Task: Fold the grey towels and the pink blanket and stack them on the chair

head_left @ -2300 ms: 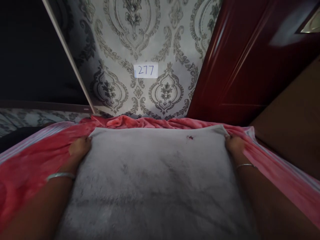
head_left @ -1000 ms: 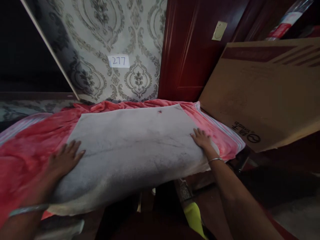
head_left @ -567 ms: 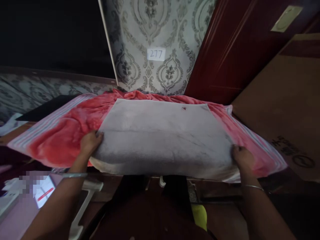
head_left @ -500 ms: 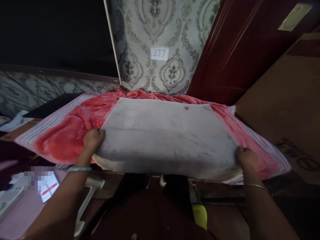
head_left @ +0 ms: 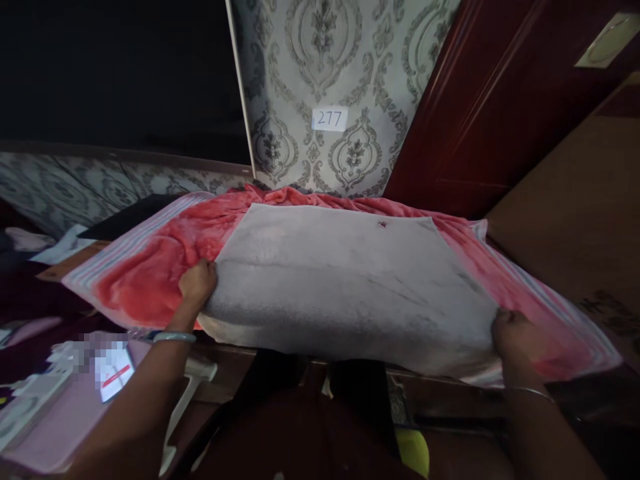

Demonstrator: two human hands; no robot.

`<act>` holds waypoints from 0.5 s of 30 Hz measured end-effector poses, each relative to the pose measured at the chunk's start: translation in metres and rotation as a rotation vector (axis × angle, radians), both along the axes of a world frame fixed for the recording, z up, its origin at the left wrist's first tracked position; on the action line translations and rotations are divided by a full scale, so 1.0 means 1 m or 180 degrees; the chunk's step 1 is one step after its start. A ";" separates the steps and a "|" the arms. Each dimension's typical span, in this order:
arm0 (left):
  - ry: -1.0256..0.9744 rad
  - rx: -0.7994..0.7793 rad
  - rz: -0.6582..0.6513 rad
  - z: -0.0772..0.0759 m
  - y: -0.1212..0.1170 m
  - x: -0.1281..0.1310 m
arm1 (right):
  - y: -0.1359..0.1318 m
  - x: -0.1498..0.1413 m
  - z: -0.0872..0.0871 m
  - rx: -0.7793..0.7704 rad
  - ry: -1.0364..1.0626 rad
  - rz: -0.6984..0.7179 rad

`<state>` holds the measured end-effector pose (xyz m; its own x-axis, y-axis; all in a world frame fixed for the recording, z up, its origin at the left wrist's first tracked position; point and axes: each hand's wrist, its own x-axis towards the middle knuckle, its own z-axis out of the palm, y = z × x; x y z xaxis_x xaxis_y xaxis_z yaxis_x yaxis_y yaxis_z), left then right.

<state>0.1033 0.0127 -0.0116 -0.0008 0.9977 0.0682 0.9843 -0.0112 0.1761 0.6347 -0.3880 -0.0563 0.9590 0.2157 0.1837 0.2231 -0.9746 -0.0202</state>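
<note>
A grey fleecy towel (head_left: 345, 280), folded flat, lies on top of a red blanket (head_left: 150, 267) with striped edges. My left hand (head_left: 197, 283) is closed on the towel's near left corner. My right hand (head_left: 515, 333) is closed on the near right corner, where the folded edge hangs over the front of the blanket. A small dark red speck (head_left: 383, 225) sits near the towel's far edge. A bangle is on each of my wrists.
Patterned wallpaper with a paper label "277" (head_left: 329, 119) is behind. A dark red door (head_left: 490, 113) stands at the right, with a brown cardboard box (head_left: 580, 220) beside it. A pink surface with papers (head_left: 60, 393) is at the lower left. A yellow-green object (head_left: 413, 450) lies below.
My hands went from lying flat on the towel's sides to gripping its two near corners. The view has shifted a little, so everything sits slightly lower and further right.
</note>
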 end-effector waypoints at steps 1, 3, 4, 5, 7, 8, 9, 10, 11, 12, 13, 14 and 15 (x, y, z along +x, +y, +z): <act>-0.0038 0.0014 -0.0041 0.000 -0.001 -0.001 | 0.001 0.000 -0.002 0.0096 0.0035 -0.0059; -0.0118 0.0045 -0.0098 0.000 -0.004 -0.003 | 0.002 -0.001 -0.004 0.0361 0.0130 -0.0193; -0.0149 0.0064 -0.0102 0.000 -0.006 -0.004 | 0.002 -0.002 -0.004 0.0450 0.0155 -0.0195; -0.0169 0.0085 -0.0096 0.000 -0.007 -0.005 | 0.002 -0.003 -0.004 0.0507 0.0187 -0.0199; -0.0177 0.0127 -0.0060 -0.002 -0.008 -0.005 | 0.003 -0.003 -0.004 0.0583 0.0257 -0.0226; -0.0167 0.0145 -0.0034 -0.002 -0.008 -0.005 | 0.003 -0.003 -0.004 0.0609 0.0289 -0.0248; -0.0153 0.0155 -0.0022 -0.003 -0.009 -0.004 | 0.003 -0.003 -0.004 0.0628 0.0319 -0.0275; -0.0139 0.0164 -0.0014 -0.003 -0.009 -0.004 | 0.003 -0.002 -0.005 0.0646 0.0345 -0.0283; -0.0131 0.0169 -0.0007 -0.003 -0.009 -0.004 | 0.003 -0.001 -0.005 0.0662 0.0363 -0.0276; -0.0131 0.0167 -0.0011 -0.002 -0.009 -0.003 | 0.004 -0.001 -0.005 0.0675 0.0373 -0.0272; -0.0138 0.0161 -0.0016 -0.001 -0.009 -0.003 | 0.004 0.000 -0.005 0.0687 0.0375 -0.0259; -0.0151 0.0150 -0.0019 -0.001 -0.009 -0.004 | 0.004 0.000 -0.006 0.0703 0.0380 -0.0248; -0.0169 0.0155 -0.0020 0.000 -0.009 -0.004 | 0.004 0.000 -0.006 0.0725 0.0386 -0.0247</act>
<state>0.0994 0.0034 -0.0113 0.0006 0.9932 0.1166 0.9735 -0.0272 0.2272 0.6351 -0.3835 -0.0623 0.9890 0.1069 0.1019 0.1304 -0.9560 -0.2628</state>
